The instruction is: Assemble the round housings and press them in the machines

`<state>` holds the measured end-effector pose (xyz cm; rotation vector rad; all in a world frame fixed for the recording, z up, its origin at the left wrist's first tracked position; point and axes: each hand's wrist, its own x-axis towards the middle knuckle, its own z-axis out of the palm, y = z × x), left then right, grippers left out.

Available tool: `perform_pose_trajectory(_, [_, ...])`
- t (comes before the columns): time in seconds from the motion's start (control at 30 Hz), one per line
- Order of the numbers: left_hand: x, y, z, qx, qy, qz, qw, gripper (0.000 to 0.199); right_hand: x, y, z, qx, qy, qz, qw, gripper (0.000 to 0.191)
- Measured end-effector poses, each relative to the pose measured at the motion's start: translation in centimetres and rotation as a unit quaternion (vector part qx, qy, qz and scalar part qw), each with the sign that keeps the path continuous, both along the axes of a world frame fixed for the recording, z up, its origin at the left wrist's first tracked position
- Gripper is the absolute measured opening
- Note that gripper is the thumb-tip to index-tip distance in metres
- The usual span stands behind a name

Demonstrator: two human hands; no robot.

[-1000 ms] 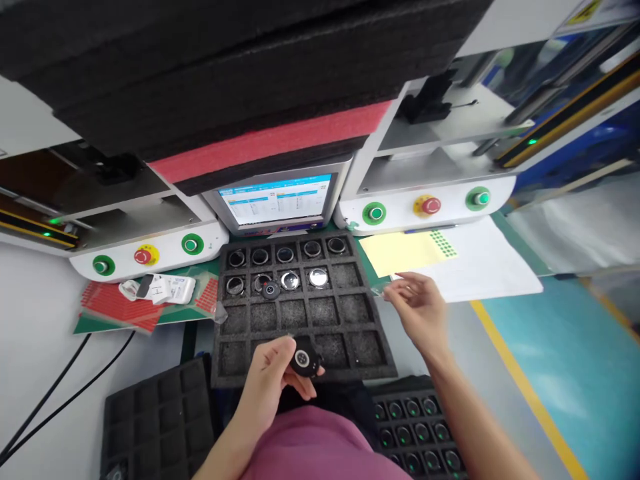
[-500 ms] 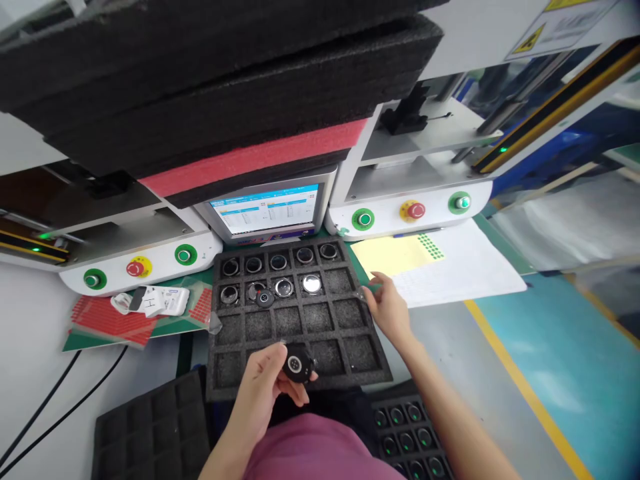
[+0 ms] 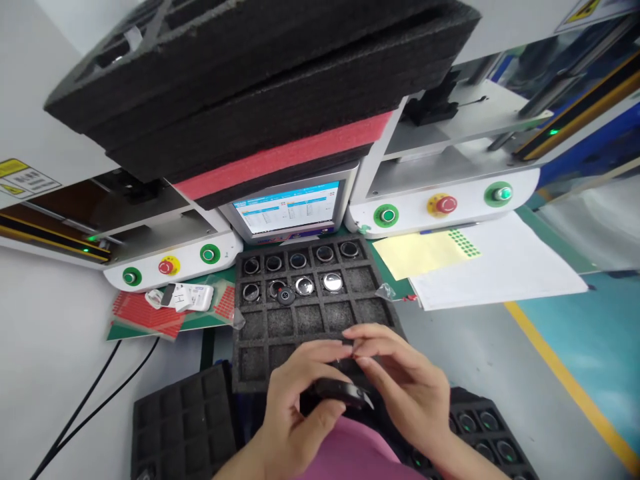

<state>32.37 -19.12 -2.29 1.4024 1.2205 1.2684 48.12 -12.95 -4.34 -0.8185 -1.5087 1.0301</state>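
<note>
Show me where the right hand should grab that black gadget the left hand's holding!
Probably the free edge of the black gadget, with the right hand coming from its own side. The left hand holds the other end, and the gadget is turned nearly edge-on, so its thin rim looks easy to pinch.

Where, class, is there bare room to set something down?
Bare room: the white paper, right of the yellow sheet; the foam tray's third row, between round pieces and the left hand and right hand. Crowded: the back two rows, except one slot at right; the red sheets at left; the tray's front right, beneath both hands.
</note>
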Motion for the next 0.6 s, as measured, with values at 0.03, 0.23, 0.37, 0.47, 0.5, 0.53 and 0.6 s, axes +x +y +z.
perform_pose_trajectory(0.03, [0.0, -0.1, 0.1, 0.016, 0.007, 0.001, 1.000, 0.015, -0.1, -0.1, 0.1, 0.005, 0.005, 0.002, 1.000, 0.012])
perform_pose_trajectory(0.23, [-0.3, -0.6, 0.9, 0.068, 0.067, 0.002, 0.995, 0.021, -0.7, -1.1, -0.1, 0.035, 0.030, -0.051, 0.998, 0.029])
perform_pose_trajectory(0.37, [-0.5, -0.7, 1.0, 0.070, 0.065, 0.015, 0.995, 0.020, -1.0, -1.3, 0.1, 0.010, 0.033, -0.061, 0.998, 0.029])
perform_pose_trajectory(0.47, [-0.4, -1.0, 0.9, 0.056, 0.050, 0.004, 0.997, 0.019, -0.5, -1.0, 0.2, 0.041, -0.016, -0.022, 0.999, 0.016])
perform_pose_trajectory(0.5, [-0.4, -1.1, 0.8, 0.052, 0.044, 0.000, 0.998, 0.020, -0.3, -0.9, 0.3, 0.049, -0.024, -0.018, 0.998, 0.016])
perform_pose_trajectory(0.53, [-0.4, -1.1, 0.7, 0.045, 0.037, 0.000, 0.998, 0.020, 0.0, -0.8, 0.3, 0.054, -0.028, -0.013, 0.998, 0.016])
perform_pose_trajectory(0.6, [-0.2, -1.2, 0.4, 0.026, 0.021, 0.030, 0.999, 0.018, 0.4, -0.8, 0.5, 0.066, -0.038, 0.001, 0.997, 0.017])
